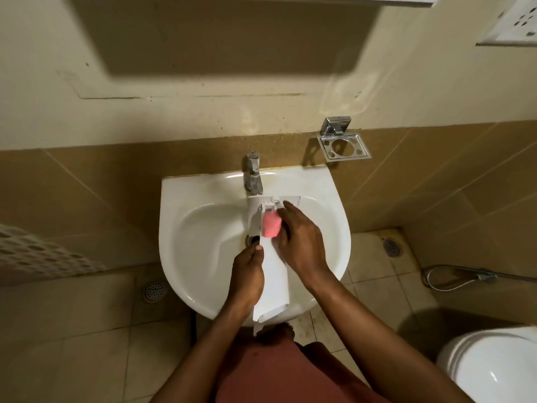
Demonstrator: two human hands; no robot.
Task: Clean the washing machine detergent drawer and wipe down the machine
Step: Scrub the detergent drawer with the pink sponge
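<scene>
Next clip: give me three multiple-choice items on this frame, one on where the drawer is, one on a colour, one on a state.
1. Where is the detergent drawer?
A. On the floor
B. Over the sink, under the tap
C. On the toilet lid

2. What colour is the sponge?
A. Pink
B. Green
C. Blue

3. What is the wall-mounted soap holder holding?
A. A soap bar
B. A toothbrush
C. Nothing

Answers: 1 B, both hands keep it above the basin, the left hand gripping its side; 2 A, a pink sponge lies by the right hand; 3 C, its cut-outs show bare wall.
</scene>
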